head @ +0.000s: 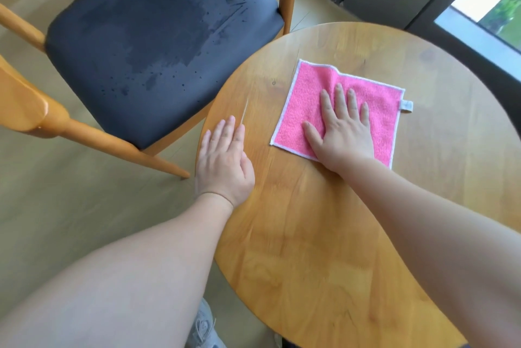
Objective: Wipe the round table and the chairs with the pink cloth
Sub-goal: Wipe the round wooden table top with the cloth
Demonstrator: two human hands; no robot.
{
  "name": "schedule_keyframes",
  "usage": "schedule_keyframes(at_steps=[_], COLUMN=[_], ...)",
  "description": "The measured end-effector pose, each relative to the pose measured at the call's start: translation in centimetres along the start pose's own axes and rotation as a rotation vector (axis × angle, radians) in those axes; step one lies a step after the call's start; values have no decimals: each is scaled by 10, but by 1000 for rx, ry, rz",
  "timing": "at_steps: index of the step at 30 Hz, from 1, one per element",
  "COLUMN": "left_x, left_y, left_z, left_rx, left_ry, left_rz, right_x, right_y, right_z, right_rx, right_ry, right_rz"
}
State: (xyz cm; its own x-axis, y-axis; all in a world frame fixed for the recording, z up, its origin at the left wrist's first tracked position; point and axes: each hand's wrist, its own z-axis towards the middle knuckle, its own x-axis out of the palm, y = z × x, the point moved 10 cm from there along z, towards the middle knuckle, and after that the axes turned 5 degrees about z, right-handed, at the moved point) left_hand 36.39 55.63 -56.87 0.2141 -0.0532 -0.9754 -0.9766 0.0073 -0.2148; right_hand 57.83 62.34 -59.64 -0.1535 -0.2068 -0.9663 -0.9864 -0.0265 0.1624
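Right hand (342, 127): lay flat, fingers spread, pressing the pink cloth (338, 111) onto the round table (310, 235) for wiping.
Left hand (224, 161): flat, gripping nothing, apparently steadying the table edge.
Chair (158, 46): just beside, seat damp-marked.

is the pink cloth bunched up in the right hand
No, the pink cloth lies spread flat on the round table, and the right hand presses on it with straight fingers.
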Motion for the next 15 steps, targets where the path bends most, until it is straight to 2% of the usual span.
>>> schedule_keyframes(at_steps=[10, 15], left_x=[-1, -10], left_y=[2, 6], left_z=[-3, -4], left_rx=[-3, -50], left_ry=[-44, -100], left_rz=[-56, -189], right_x=[19, 17], right_y=[-5, -9], right_z=[-87, -83], right_rx=[60, 83], right_ry=[36, 32], right_rz=[-24, -45])
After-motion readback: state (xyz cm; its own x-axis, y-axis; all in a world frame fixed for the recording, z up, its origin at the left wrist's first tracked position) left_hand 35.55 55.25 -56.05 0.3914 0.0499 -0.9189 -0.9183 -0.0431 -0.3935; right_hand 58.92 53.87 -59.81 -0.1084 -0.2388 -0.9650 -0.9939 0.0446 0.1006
